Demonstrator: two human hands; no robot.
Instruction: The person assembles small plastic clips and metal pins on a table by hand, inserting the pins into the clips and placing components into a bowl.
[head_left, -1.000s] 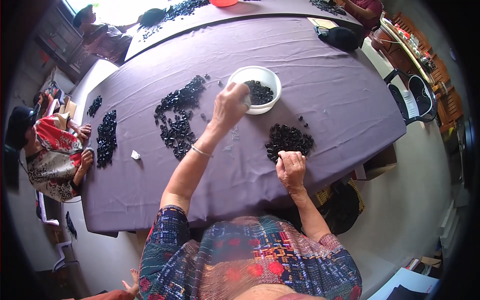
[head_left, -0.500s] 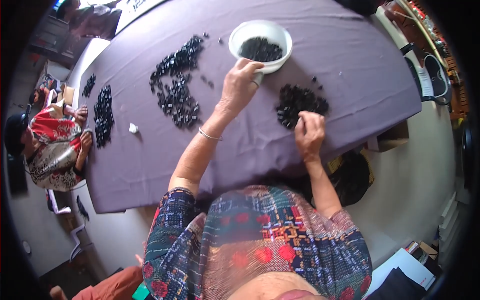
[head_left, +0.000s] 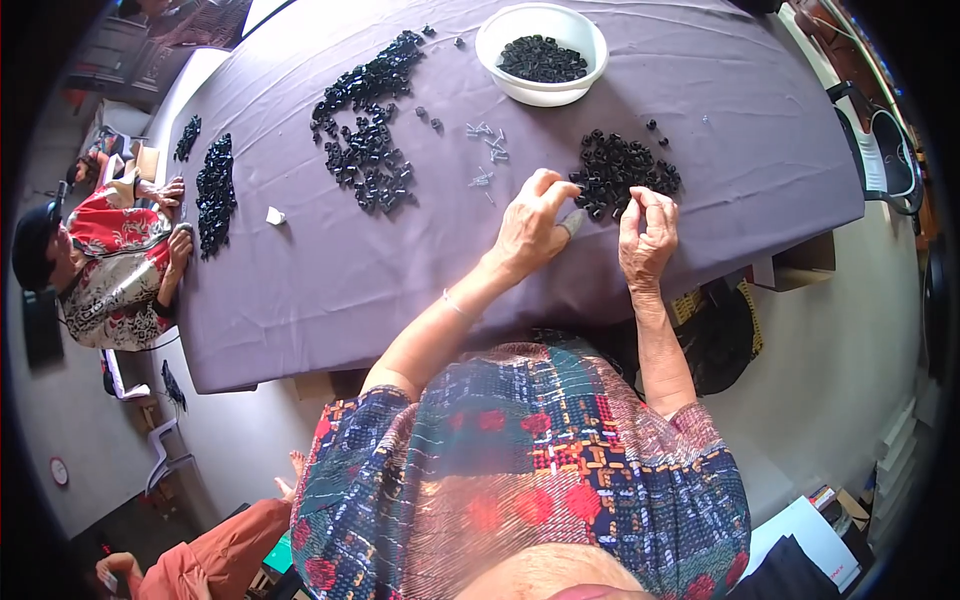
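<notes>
My left hand hovers over the cloth at the left edge of a pile of small black parts. Its thumb, wearing a pale grey cover, stands apart from the bent fingers, and nothing shows between them. At the pile's near right side, my right hand has thumb and fingertips drawn together; whatever they hold is too small or hidden to make out. Beyond the pile is a white bowl with many black parts inside. Several thin clear or silvery pins lie left of the pile.
A purple-grey cloth covers the table. Larger groups of black parts spread to the left, with a white scrap further over. Another person sits at the left edge beside more black parts. A chair stands at the right.
My left hand has moved from the bowl's near rim toward me and right, to the black pile, uncovering the thin pins. My right hand stays at the pile, and the view has shifted slightly.
</notes>
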